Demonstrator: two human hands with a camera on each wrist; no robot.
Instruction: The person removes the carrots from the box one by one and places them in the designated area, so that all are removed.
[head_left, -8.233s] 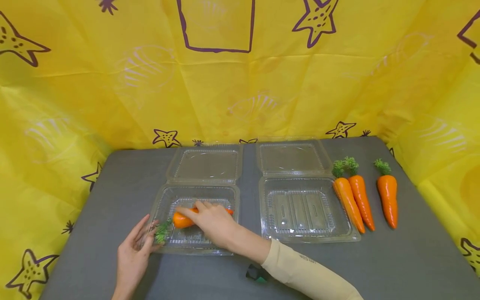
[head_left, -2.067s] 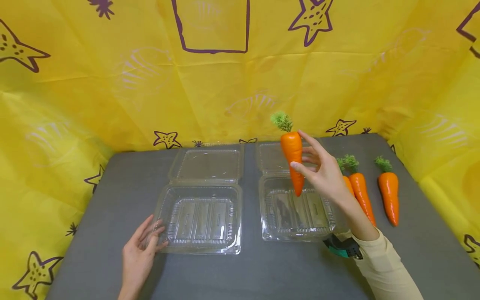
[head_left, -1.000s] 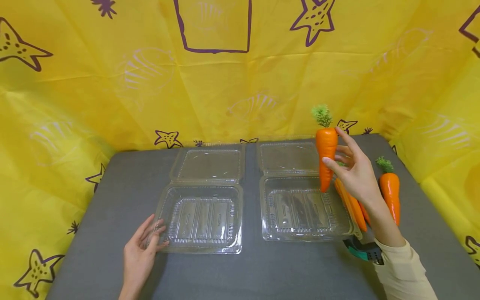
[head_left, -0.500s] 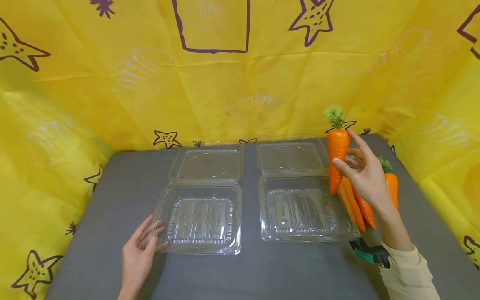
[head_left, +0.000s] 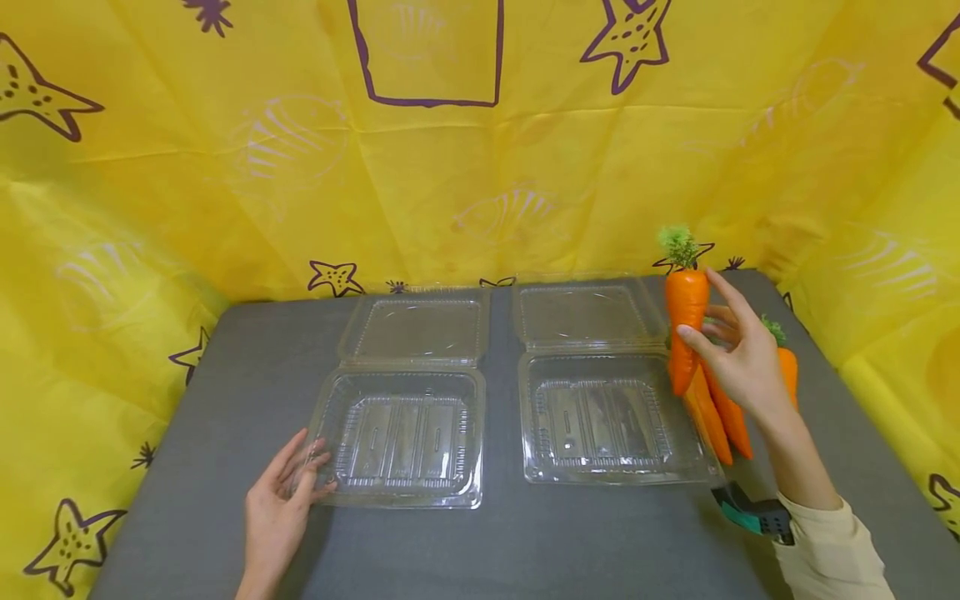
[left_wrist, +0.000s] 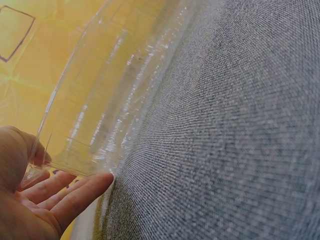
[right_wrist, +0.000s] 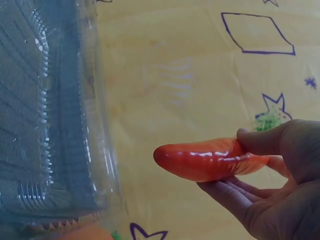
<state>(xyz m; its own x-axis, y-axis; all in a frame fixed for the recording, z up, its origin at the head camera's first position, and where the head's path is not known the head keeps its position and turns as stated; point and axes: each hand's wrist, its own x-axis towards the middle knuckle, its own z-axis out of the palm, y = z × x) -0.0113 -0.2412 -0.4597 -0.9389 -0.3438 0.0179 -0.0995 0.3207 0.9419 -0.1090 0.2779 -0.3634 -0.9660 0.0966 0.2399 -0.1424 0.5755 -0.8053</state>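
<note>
My right hand [head_left: 742, 367] holds an orange toy-like carrot [head_left: 686, 304] upright, thumb on one side and fingers on the other. Its green top points up, and its tip hangs over the right rim of the right clear plastic container [head_left: 615, 478]. In the right wrist view, the carrot [right_wrist: 200, 159] lies between thumb and fingers. My left hand [head_left: 277, 508] grips the near left corner of the left clear plastic container [head_left: 472, 500]. The left wrist view shows that corner between thumb and fingers [left_wrist: 82, 197]. Both containers stand with lids folded back.
Two more carrots lie side by side against the right container, the nearer one [head_left: 711, 417] partly covered by the held carrot. Another carrot [head_left: 789, 375] lies farther right, partly behind my hand. Yellow patterned cloth [head_left: 420, 192] surrounds the grey table [head_left: 450, 554].
The carrot has left the left container in my right hand. It has travelled rightward over the right container and now sinks slightly near the other carrots. My left hand stays at its corner.
</note>
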